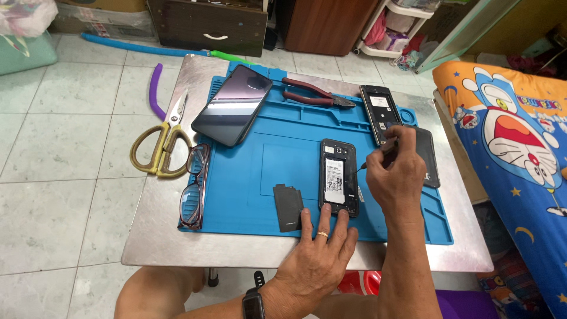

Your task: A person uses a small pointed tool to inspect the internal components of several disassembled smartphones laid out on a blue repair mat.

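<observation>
Where the blue silicone work mat (283,177) covers the small metal table (159,242), seen from the head camera:

- Opened phone (338,177), back cover off, inner parts and a white label showing; flat at mat centre, long axis running away from the wearer, camera end at the far side, near end under the left fingertips.
- Left hand (319,257): flat and unclenched, ring on one finger, fingertips pressing the near end of the opened phone and the mat beside it; watch on the wrist.
- Right hand (394,174): clenched around a thin dark tool (384,152), tip pointing left toward the phone's right edge; contact there too small to tell.
- Dark back cover (288,207), flat on the mat, just left of the phone, touching the left hand's outer finger.
- Second opened handset (379,112) and dark slab (426,155), far right, partly behind the right hand.
- Large black phone (233,105), screen up, lying aslant at the mat's far left corner.
- Red-handled pliers (316,93), jaws pointing right.
- Spectacles (195,186), on the mat's left edge.
- Yellow-handled scissors (164,142), off the table's left side.
</observation>
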